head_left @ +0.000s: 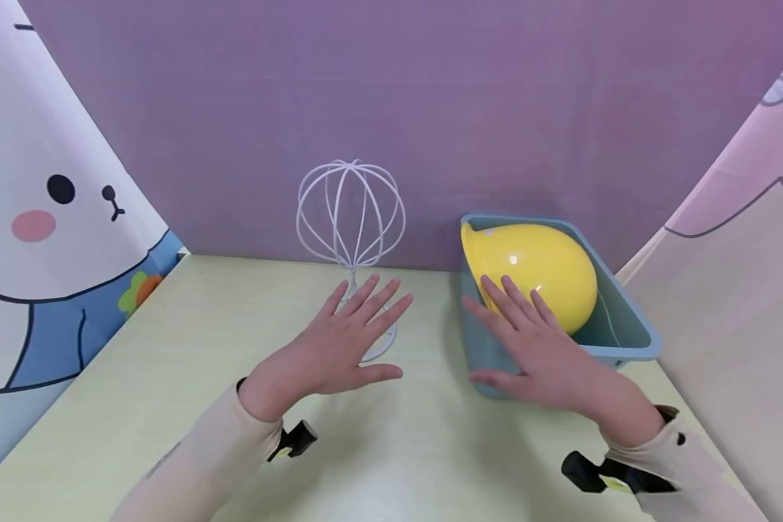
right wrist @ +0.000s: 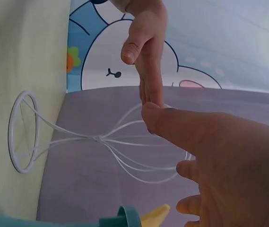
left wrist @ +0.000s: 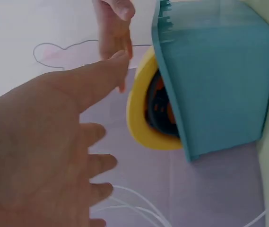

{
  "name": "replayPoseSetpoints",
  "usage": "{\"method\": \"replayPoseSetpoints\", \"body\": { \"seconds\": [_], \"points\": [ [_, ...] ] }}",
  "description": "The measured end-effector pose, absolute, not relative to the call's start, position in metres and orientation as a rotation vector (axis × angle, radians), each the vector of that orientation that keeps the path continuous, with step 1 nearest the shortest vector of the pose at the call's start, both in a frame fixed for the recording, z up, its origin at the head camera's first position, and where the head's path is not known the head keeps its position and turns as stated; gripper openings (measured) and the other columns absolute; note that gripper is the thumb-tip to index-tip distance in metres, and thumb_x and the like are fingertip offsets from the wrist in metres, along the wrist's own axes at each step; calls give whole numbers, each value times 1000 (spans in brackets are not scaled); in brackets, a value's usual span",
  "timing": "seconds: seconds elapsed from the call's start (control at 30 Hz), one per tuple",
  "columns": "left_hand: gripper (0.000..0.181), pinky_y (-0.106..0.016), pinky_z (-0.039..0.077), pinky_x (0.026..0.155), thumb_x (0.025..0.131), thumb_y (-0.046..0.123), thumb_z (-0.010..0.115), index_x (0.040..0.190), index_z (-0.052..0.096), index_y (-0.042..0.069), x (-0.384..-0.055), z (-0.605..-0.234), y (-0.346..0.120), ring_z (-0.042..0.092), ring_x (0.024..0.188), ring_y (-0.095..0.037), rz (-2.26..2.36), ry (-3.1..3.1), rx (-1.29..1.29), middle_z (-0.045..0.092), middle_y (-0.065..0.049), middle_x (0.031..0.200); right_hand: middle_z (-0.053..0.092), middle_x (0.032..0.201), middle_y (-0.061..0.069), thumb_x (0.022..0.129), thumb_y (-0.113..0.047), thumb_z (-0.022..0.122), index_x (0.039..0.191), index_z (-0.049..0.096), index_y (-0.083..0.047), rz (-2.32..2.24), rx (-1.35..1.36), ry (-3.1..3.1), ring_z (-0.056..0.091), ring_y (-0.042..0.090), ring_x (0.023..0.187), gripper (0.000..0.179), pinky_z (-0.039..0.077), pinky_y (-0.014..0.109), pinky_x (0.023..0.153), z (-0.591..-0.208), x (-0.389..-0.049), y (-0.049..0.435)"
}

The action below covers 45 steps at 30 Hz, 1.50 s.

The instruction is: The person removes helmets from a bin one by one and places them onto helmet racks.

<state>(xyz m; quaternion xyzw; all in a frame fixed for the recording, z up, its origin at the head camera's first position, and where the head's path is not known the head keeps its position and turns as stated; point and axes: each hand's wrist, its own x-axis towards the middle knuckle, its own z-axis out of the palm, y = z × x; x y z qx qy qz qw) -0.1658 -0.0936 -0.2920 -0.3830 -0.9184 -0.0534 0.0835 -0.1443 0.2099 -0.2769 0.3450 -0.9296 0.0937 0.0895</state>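
Observation:
My left hand is held over the table with its fingers spread straight and nothing in it. Behind its fingertips in the head view stands a white wire stand with a globe-shaped top and a ring base, partly hidden by the hand. The right hand, also flat with fingers spread, overlaps the front of a blue-green plastic bin in that view. Inside the bin lies a yellow hard hat, tipped on its side with its brim toward the left. Its dark inner lining shows in the left wrist view.
The pale table meets a purple backdrop at the back. Cartoon-printed cloth hangs on the left, and a pink and white cloth on the right. Black wrist-worn devices sit at both cuffs.

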Motion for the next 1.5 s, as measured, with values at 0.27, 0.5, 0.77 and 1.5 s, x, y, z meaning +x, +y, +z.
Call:
{"method": "replayPoseSetpoints", "body": {
  "seconds": [0.27,0.5,0.77,1.5],
  "points": [
    [80,-59,21,118,97,50,59,158,26,10,-183,-305,-83,20,149,-33,-349,-2581,-1204,27,-12,161,19,161,22,87,-31,77,155,30,-12,438,1043,-2634,15,51,144,85,16,70,114,-276,-146,236],
    [75,-53,37,112,94,36,67,152,35,1,-200,-316,-70,40,139,-35,-604,-2357,-1253,43,-15,151,23,158,24,83,-18,81,158,23,-15,593,910,-2646,19,52,142,96,24,76,106,-277,-149,266],
    [68,-40,37,114,96,28,65,151,36,1,-203,-314,-53,43,136,-25,-965,-2352,-1212,47,-13,147,24,156,29,80,-6,81,158,18,-8,722,813,-2610,23,56,136,100,21,77,106,-283,-153,301],
    [60,-36,55,97,99,2,57,152,31,-1,-239,-319,-1,58,120,-36,-2303,-2091,-816,51,-25,139,15,155,36,94,-10,68,160,4,-7,1002,364,-2781,18,58,135,91,25,39,117,-306,-144,379]
  ]
}}
